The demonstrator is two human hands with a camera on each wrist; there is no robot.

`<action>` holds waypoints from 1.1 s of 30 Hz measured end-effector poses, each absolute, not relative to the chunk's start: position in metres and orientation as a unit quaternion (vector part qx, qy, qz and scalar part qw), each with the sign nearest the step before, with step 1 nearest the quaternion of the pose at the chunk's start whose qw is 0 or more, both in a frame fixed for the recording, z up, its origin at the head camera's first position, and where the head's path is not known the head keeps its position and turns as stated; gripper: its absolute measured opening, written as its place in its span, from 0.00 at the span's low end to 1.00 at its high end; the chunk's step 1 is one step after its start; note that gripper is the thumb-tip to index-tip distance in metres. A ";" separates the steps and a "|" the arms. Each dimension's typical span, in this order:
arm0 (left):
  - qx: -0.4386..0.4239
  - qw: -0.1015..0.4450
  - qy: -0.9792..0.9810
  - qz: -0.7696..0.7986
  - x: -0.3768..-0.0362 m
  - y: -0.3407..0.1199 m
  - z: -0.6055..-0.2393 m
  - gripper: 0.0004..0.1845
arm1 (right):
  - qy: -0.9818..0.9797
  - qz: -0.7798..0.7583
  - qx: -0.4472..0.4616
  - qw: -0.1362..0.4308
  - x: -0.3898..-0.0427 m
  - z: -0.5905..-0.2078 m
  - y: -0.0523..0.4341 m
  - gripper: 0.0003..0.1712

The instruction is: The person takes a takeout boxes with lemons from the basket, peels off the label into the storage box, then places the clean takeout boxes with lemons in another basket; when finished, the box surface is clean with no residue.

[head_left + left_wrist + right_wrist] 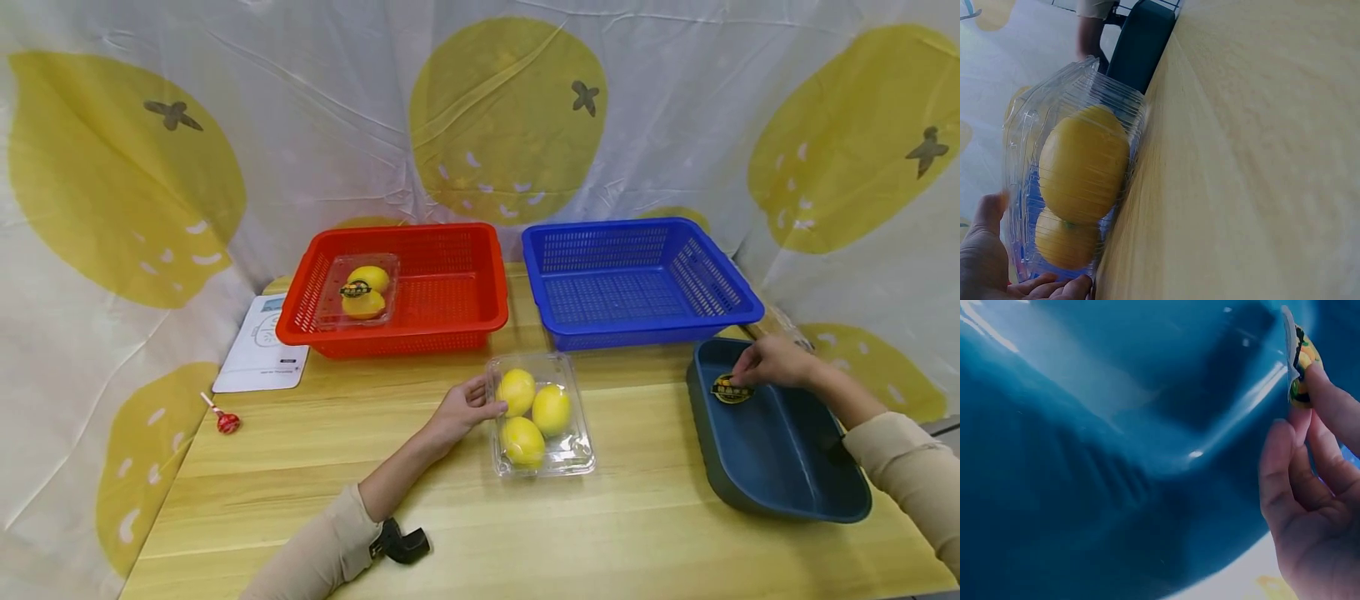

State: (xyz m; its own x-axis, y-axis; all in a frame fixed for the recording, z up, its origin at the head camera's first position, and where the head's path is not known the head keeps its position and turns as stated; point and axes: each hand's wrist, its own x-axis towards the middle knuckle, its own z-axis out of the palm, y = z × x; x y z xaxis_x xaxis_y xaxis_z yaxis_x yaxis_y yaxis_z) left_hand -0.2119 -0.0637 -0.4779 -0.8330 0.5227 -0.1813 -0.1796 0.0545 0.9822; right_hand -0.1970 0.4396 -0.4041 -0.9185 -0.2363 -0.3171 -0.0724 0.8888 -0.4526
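A clear plastic clamshell box (542, 414) with three yellow lemons (522, 441) lies in the middle of the wooden table (300, 467). My left hand (468, 410) grips its left side; in the left wrist view the thumb and fingers (1054, 289) curl round the edge of the box (1079, 175). Over the far end of a dark blue tray (780, 467) at the right, my right hand (750, 377) pinches a round yellow and black sticker (731, 389). In the right wrist view the sticker (1300, 362) sits between the fingertips (1285, 434), just above the tray's wall (1085, 456).
At the back stand a red basket (457, 292), holding another clear box of lemons (358, 292), and a blue basket (637, 283). A white flat device (262, 346) and a small red lollipop (225, 421) lie at the left. A lemon-print cloth hangs behind.
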 end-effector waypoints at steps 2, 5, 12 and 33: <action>0.125 0.260 0.678 0.676 -0.211 -0.064 -0.478 0.43 | 0.956 -0.215 -0.078 0.186 -0.197 -0.407 0.440 0.12; 0.125 0.260 0.678 0.676 -0.211 -0.063 -0.479 0.43 | 0.957 -0.207 -0.073 0.187 -0.197 -0.409 0.441 0.13; 0.126 0.261 0.678 0.676 -0.211 -0.063 -0.479 0.44 | 0.965 -0.186 -0.061 0.173 -0.197 -0.416 0.445 0.13; 0.126 0.265 0.676 0.676 -0.215 -0.063 -0.482 0.44 | 0.973 -0.167 -0.055 0.148 -0.191 -0.431 0.445 0.21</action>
State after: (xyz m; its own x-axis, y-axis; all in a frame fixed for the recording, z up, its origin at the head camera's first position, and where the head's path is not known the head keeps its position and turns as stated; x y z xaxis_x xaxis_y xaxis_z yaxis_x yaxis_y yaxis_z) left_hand -0.2146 -0.0633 -0.4817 -0.8279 0.5283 -0.1885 -0.1883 0.0549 0.9806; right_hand -0.1913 0.4453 -0.4305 -0.9503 -0.1559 -0.2695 -0.0574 0.9385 -0.3404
